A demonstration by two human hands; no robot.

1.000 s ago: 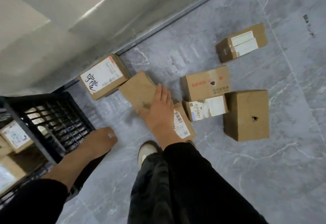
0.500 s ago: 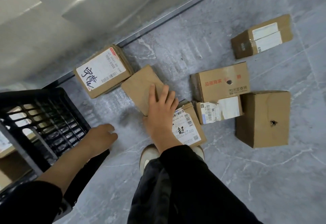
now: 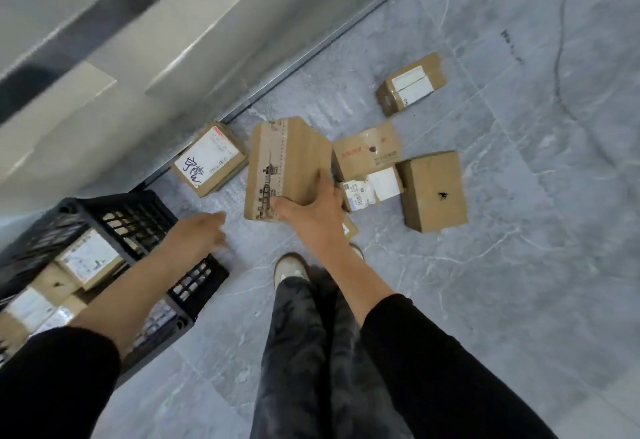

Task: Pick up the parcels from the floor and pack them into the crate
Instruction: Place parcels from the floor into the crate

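Note:
My right hand (image 3: pixel 311 212) grips a plain brown parcel (image 3: pixel 285 167) by its near end and holds it off the floor, with a taped printed seam facing up. My left hand (image 3: pixel 199 234) hovers with relaxed fingers, holding nothing, just beyond the rim of the black crate (image 3: pixel 138 210). Several boxes with white labels lie inside the crate. On the floor lie a parcel with a handwritten label (image 3: pixel 209 160) by the wall, a red-printed parcel (image 3: pixel 372 149), a torn-label parcel (image 3: pixel 374 187), a plain box with a hole (image 3: pixel 434 191) and a far parcel (image 3: pixel 412 84).
A white wall with a dark floor track (image 3: pixel 311 47) runs diagonally behind the parcels. My shoe (image 3: pixel 291 267) and dark trousers stand on the grey tile floor below the lifted parcel. Another small parcel (image 3: pixel 349 229) peeks out under my right wrist.
My right hand went from resting flat on the brown parcel to gripping it and has raised it off the floor. My left hand moved right, away from the crate.

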